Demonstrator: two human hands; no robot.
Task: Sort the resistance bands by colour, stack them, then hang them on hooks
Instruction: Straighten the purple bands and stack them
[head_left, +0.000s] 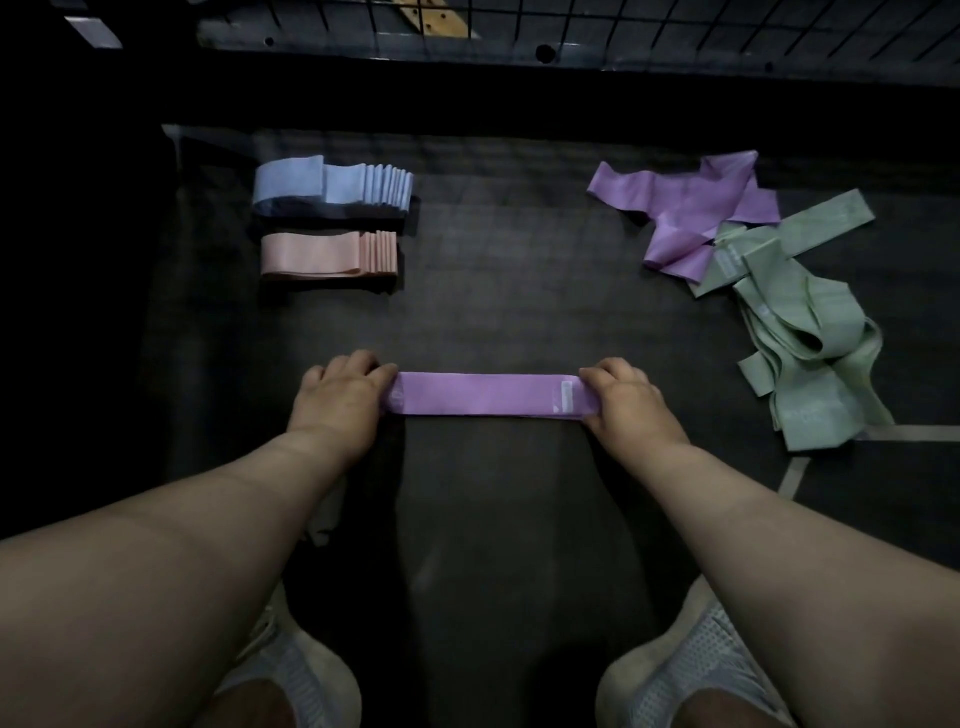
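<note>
A purple resistance band (483, 395) lies flat and stretched sideways on the dark mat. My left hand (340, 397) grips its left end and my right hand (626, 397) grips its right end, fingers curled over the edges. A neat stack of blue bands (332, 187) sits at the far left, with a stack of pink bands (327, 254) just in front of it. At the far right lie a loose heap of purple bands (685, 208) and a tangle of green bands (795, 322).
The dark mat (493, 291) covers the floor. A black wire grid panel (623, 26) stands along the far edge. My two white shoes (291, 675) (696, 670) are at the bottom. Pale tape lines (795, 473) mark the floor at the right.
</note>
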